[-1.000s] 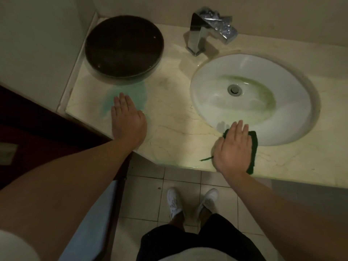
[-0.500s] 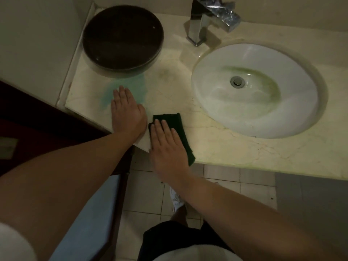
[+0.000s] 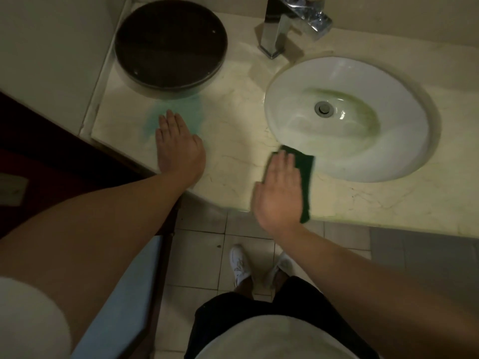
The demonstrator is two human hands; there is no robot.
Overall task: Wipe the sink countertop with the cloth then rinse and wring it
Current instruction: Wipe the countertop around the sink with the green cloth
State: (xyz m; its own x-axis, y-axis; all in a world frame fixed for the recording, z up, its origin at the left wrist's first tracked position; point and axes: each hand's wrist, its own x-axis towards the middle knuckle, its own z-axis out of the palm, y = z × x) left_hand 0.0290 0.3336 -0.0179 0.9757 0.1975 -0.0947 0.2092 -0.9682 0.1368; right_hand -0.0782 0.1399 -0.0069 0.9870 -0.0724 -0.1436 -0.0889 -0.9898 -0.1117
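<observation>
Since half a second ago, the right hand point(image 3: 281, 187) is sweeping the cloth point(image 3: 305, 174) rightward, from beside the left hand point(image 3: 178, 146) back to the front rim of the sink point(image 3: 404, 141).

Head view, the only one: the right hand is pressing flat, fingers together and extended, on the cloth at centre frame. The cloth's long axis is running front to back, its far corner overlapping the basin rim. The left hand is resting flat, fingers extended, on the bench point(image 3: 238, 136) over a green smear point(image 3: 153, 120).

Count: one cloth, one sink, one tap point(image 3: 280, 29), one dark round lid point(image 3: 171, 42). Wiping appears unfinished.
</observation>
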